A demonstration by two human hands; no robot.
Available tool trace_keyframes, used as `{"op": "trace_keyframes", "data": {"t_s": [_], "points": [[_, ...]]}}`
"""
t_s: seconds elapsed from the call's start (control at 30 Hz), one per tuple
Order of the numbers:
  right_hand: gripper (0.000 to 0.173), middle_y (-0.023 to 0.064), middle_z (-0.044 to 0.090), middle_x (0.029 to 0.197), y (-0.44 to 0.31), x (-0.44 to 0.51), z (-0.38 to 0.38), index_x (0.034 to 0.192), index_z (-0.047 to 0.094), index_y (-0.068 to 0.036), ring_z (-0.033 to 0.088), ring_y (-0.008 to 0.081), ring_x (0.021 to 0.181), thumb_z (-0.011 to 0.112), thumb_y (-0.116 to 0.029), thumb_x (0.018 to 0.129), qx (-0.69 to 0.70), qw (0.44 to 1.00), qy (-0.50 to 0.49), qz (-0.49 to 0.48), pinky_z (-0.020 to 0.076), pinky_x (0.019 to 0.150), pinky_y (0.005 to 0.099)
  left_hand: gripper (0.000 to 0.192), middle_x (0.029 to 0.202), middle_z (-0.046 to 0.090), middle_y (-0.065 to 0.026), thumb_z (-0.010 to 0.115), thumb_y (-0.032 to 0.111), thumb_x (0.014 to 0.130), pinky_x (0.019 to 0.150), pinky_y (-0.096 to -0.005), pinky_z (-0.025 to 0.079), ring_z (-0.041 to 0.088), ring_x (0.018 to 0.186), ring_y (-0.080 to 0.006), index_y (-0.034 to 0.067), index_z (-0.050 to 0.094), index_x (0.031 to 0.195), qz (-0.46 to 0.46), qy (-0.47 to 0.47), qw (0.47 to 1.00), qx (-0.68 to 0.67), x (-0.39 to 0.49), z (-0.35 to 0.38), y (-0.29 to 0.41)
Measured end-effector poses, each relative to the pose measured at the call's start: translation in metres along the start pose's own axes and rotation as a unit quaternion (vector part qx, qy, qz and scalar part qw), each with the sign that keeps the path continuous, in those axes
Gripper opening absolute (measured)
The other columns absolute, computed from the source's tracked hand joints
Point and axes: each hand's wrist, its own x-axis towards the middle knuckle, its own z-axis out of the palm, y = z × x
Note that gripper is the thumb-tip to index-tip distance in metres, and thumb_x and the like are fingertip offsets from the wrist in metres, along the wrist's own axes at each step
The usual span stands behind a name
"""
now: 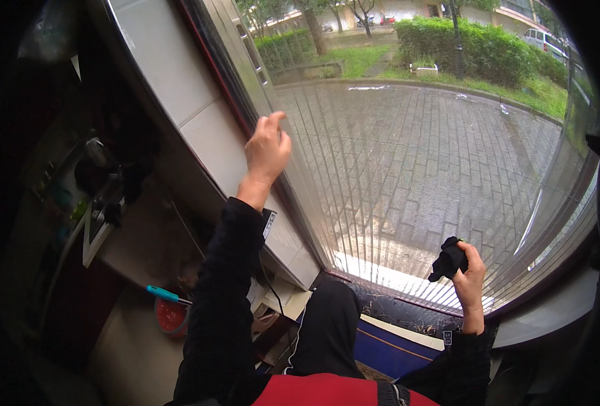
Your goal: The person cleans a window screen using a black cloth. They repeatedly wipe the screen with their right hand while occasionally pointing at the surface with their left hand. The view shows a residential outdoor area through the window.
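Note:
My right hand [470, 276] holds a bunched black cloth [450, 260] in front of the lower right part of a pleated mesh screen [381, 188]. Raised higher, my left hand [268, 147] is beside the metal side frame [259, 81] of the screen, with its fingers bent. Whether those fingers touch or grip the frame cannot be made out. The screen spans the opening, its thin folds running up and down. Below it lies a dark stone sill [396, 307] with pale specks and scraps on it. My dark-trousered knee [330, 325] is close to the sill.
White wall tiles [208, 132] line the left side of the opening. A red container [170, 317] and a turquoise handle [162, 293] are low on the left. A black cable [274, 289] hangs near my knee. Outside are brick paving [411, 152] and a hedge [482, 51].

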Motion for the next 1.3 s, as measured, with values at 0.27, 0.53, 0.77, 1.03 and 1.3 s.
{"op": "trace_keyframes", "data": {"t_s": [0.27,0.53,0.77,1.03,1.3], "points": [[0.036,0.0183,0.071,0.106,-0.002,0.001,0.0,0.116,0.069,0.0,0.071,0.0357,0.098,0.073,0.0,0.08,-0.01,1.0,0.013,-0.016,0.0554,0.087,0.0381,0.044,0.105,0.067,-0.0111,0.064,0.009,0.092,0.077,-0.0471,0.058,0.071,0.092,-0.0334,0.016,0.06,0.135,0.021,-0.015,1.0,-0.012,-0.018,0.011,0.003],[0.035,0.0174,0.072,0.104,-0.01,0.003,-0.006,0.115,0.07,-0.002,0.073,0.0362,0.094,0.077,-0.005,0.081,-0.014,1.0,0.013,-0.016,0.0569,0.083,0.0386,0.043,0.1,0.068,-0.0091,0.065,0.011,0.093,0.077,-0.0474,0.058,0.071,0.087,-0.0335,0.016,0.056,0.135,0.009,0.0,1.0,0.002,-0.004,0.005,0.01],[0.035,0.0175,0.072,0.104,-0.014,0.0,-0.014,0.115,0.07,-0.002,0.072,0.0357,0.095,0.079,-0.008,0.082,-0.018,1.0,0.012,-0.004,0.0567,0.084,0.0386,0.034,0.096,0.067,-0.0088,0.065,0.004,0.092,0.07,-0.0422,0.057,0.069,0.078,-0.0282,0.011,0.063,0.125,0.052,0.041,0.998,-0.008,0.003,-0.019,0.057],[0.037,0.0169,0.071,0.103,-0.029,-0.008,-0.019,0.116,0.069,-0.002,0.072,0.0367,0.096,0.075,-0.003,0.079,-0.026,1.0,-0.008,-0.016,0.0564,0.084,0.0396,0.054,0.102,0.062,-0.0061,0.067,0.002,0.093,0.065,-0.0296,0.055,0.06,0.072,-0.0121,0.016,0.061,0.145,0.156,0.065,0.958,-0.231,0.05,-0.012,0.175],[0.041,0.0178,0.071,0.104,-0.026,-0.021,-0.027,0.116,0.069,-0.002,0.071,0.0387,0.097,0.071,0.001,0.076,-0.03,0.999,0.003,-0.011,0.0561,0.084,0.0405,0.049,0.1,0.061,-0.003,0.067,0.007,0.094,0.064,-0.0335,0.056,0.061,0.066,-0.0121,0.021,0.062,0.141,0.152,0.057,0.976,-0.145,0.06,0.017,0.179]]}}
